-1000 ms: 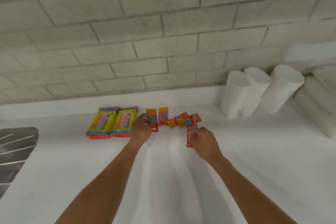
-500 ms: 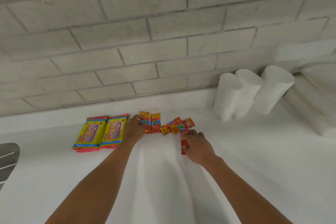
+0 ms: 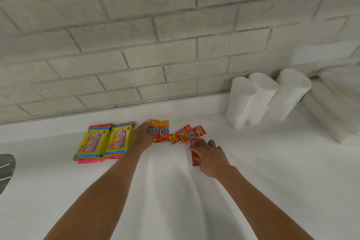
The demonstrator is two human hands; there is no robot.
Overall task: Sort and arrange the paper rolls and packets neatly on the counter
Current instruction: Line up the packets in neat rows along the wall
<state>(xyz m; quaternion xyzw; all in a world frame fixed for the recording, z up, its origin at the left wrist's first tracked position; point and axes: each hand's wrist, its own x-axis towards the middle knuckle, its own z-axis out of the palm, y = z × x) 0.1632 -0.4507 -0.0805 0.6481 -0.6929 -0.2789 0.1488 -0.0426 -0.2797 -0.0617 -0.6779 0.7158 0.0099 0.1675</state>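
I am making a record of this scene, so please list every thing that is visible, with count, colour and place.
yellow packets: two stacks side by side, yellow with pink edges, counter left
aligned red sachets: two, red, beside left hand
loose red sachets: several overlapping, exact count unclear, centre
single red sachet: one, red, under right hand
paper rolls: three upright, more lying at right, white
sink: grey, left edge
counter: white
left hand: touches aligned sachets
right hand: holds single sachet
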